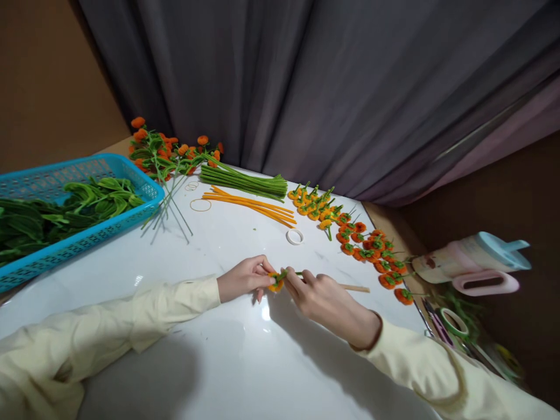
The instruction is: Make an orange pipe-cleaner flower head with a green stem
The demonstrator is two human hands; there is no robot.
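Observation:
Near the middle of the table, my left hand [249, 279] pinches a small yellow-orange pipe cleaner flower [276, 283]. My right hand [321, 300] is closed at the flower's other side, its fingertips on a short green pipe cleaner stem [283, 273]. A thin wooden stick [356, 288] sticks out to the right behind my right hand; whether that hand also grips it is hidden. Beyond my hands lie a white tape ring [294, 236], a few loose orange pipe cleaners [249, 204] and a bundle of green pipe cleaners [245, 182].
Rows of yellow flower heads [312, 202] and orange flower heads [371, 248] line the right side. A blue basket [83, 248] of green leaves stands at left, finished-looking orange flowers [164, 151] behind it. A lidded cup [472, 259] and green tape roll [454, 322] are at right.

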